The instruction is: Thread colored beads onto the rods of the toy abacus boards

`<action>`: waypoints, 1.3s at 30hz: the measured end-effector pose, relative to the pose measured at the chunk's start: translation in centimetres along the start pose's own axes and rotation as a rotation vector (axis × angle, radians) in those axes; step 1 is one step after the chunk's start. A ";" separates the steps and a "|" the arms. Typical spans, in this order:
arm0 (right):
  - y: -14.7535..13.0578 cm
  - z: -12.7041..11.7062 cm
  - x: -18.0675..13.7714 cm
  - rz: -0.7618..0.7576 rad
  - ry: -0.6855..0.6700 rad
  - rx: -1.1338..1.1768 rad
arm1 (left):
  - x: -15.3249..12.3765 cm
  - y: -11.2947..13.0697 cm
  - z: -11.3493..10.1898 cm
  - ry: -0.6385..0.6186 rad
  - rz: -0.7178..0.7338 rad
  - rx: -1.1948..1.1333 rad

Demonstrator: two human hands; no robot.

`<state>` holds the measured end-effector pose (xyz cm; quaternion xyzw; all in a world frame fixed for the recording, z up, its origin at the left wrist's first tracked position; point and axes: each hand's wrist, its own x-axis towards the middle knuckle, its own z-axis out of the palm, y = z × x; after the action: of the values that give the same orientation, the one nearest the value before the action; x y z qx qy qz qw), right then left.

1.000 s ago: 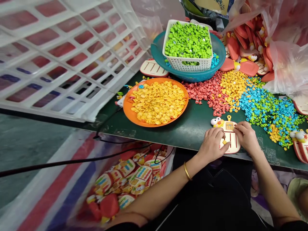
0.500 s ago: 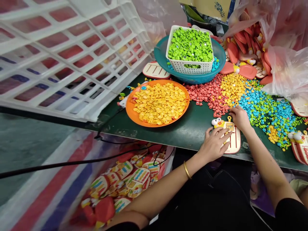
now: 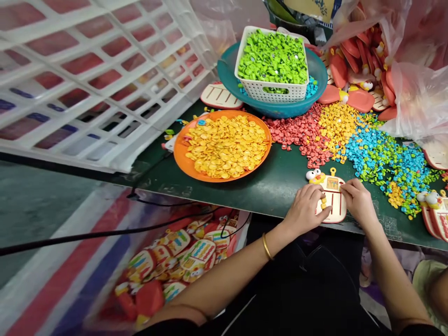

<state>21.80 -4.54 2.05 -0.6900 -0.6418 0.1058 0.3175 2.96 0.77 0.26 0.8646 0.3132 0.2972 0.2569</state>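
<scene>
A cream slotted toy board [image 3: 334, 212] with a duck head [image 3: 315, 176] and a yellow loop lies at the table's front edge. Over its left side curls my left hand [image 3: 305, 207], gripping it with the thumb low on the face. Small yellow pieces [image 3: 324, 203] sit in a slot beside those fingers. My right hand [image 3: 360, 201] is closed in a pinch at the board's upper right, by the slot ends. Whatever the fingertips hold is hidden. Behind the board lie loose red pieces [image 3: 315, 140], yellow pieces [image 3: 336, 126] and mixed blue and green pieces [image 3: 378, 151].
An orange plate [image 3: 178, 156] of yellow discs stands left. Behind it, a white basket [image 3: 276, 89] of green pieces rests in a blue basin [image 3: 227, 70]. A white crate [image 3: 105, 84] leans at left. Bagged red duck boards [image 3: 367, 60] lie back right; finished-looking boards [image 3: 196, 252] fill a bag below.
My right hand has come from the edge of the loose pieces down to the board's right side. My left fingers have curled in, showing yellow pieces in a slot. The view has shifted slightly.
</scene>
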 end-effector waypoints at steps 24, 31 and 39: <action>0.7 0.4 1.4 0.183 0.201 0.089 | 0.0 0.2 -0.2 -0.068 -0.048 0.023; -1.9 2.6 -1.0 -0.036 0.117 0.070 | 0.2 0.1 -0.2 -0.088 -0.069 0.017; 4.4 -1.0 4.3 0.229 0.217 -0.201 | 1.0 0.1 -0.5 -0.203 0.051 0.099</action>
<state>26.59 -0.66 1.45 -0.7941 -0.5284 0.0014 0.3003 3.33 1.54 1.02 0.9096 0.2777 0.1987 0.2367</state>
